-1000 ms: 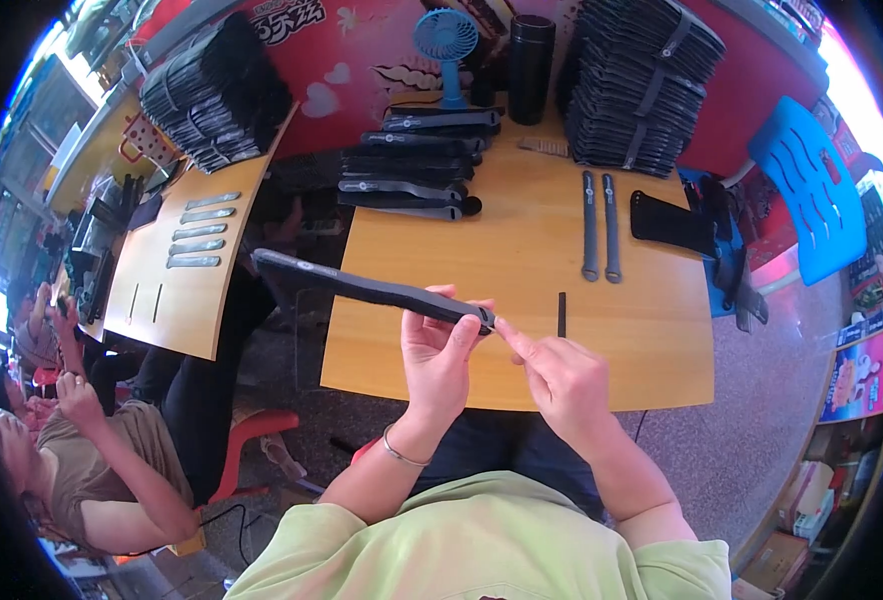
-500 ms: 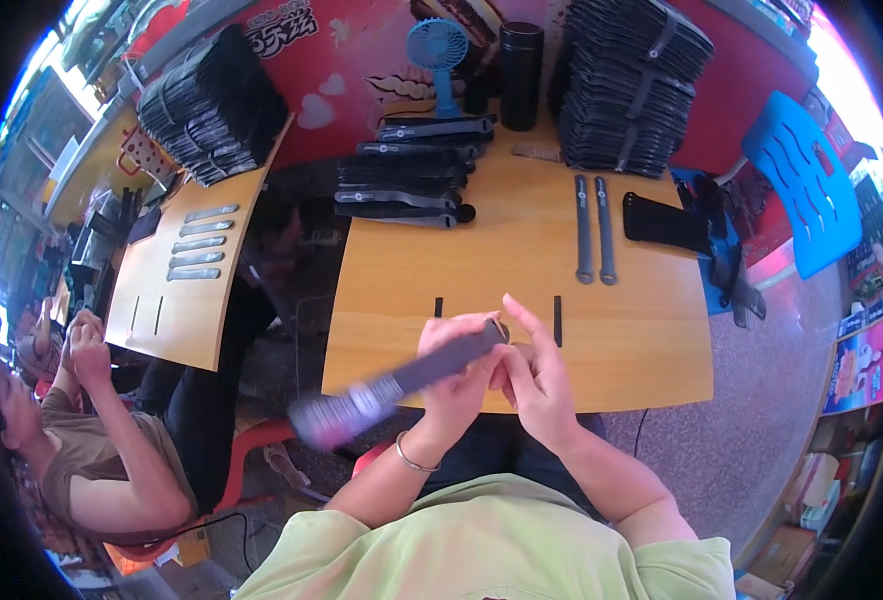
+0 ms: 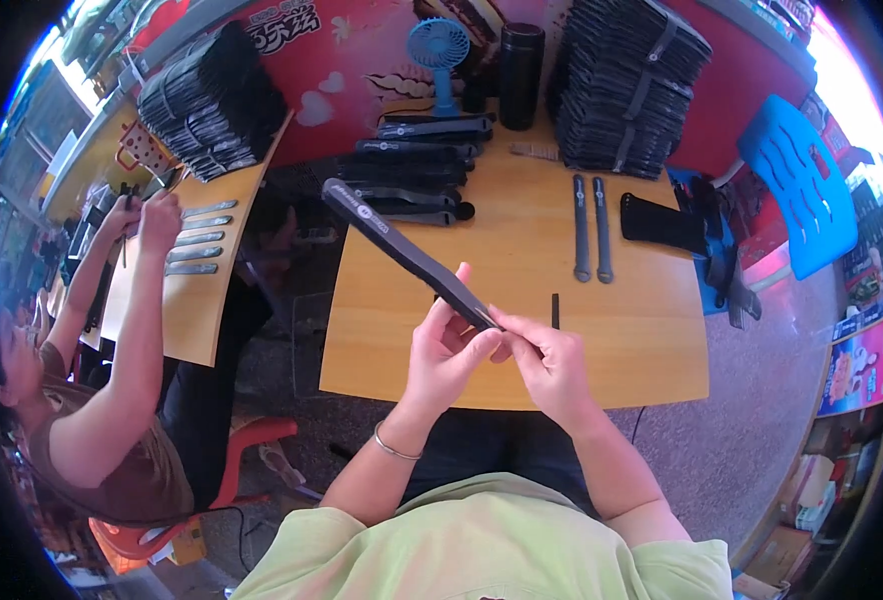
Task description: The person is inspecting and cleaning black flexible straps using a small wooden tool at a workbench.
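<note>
A long dark grey strap (image 3: 392, 238) with a rounded far end and pale print slants up to the left over the table. My left hand (image 3: 440, 365) is closed around its near part, thumb in front and fingers behind. The strap's near tip is pinched between the thumb and fingers of my right hand (image 3: 550, 365), and the two hands nearly touch. Two similar grey straps (image 3: 582, 230) lie side by side beyond my right hand. A thin black strip (image 3: 556, 311) lies on the wooden table (image 3: 642, 350) just past my right fingers.
Several bundled dark straps (image 3: 412, 170) lie at the back left, near a blue fan (image 3: 439, 65) and black bottle (image 3: 521, 75). A tall black stack (image 3: 627, 95) stands at the back right, with a black cloth piece (image 3: 662, 225) nearer. Another person (image 3: 112, 420) works at the left table.
The strap has swung from pointing down-left to pointing up-left. My left hand has turned with it, and my right hand now pinches its near tip. The other person's hands have moved farther away.
</note>
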Available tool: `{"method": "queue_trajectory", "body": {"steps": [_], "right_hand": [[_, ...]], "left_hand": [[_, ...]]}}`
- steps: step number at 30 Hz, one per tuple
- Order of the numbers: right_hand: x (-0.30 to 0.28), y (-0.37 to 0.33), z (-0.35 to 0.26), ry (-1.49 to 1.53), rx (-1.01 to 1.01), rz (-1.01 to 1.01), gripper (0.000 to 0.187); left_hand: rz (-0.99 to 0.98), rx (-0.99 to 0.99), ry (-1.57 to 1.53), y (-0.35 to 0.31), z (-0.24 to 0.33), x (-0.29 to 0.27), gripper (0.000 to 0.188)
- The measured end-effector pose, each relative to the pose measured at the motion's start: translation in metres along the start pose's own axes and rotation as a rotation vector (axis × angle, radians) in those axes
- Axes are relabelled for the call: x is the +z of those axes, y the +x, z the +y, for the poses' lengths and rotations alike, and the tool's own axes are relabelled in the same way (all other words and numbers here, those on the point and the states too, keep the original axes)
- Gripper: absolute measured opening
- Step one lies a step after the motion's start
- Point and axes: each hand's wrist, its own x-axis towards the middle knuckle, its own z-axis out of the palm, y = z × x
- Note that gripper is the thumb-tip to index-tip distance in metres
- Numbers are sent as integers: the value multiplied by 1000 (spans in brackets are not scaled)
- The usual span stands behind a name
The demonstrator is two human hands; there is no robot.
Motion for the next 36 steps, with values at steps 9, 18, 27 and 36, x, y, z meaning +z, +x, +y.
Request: {"method": "queue_trajectory", "body": {"steps": [9, 18, 27, 36], "right_hand": [[-11, 3, -9, -26, 101, -99, 21], [-7, 3, -20, -132, 15, -88, 13], [-36, 36, -31, -489, -157, 87, 12], [-60, 39, -74, -696, 129, -480, 40]], "left_hand": [[-255, -49, -13, 6, 11, -19, 69], [-45, -119, -51, -2, 10, -4, 55], [-258, -234, 52, -4, 26, -10, 37], [40, -258, -170, -2, 12, -27, 5]]}}
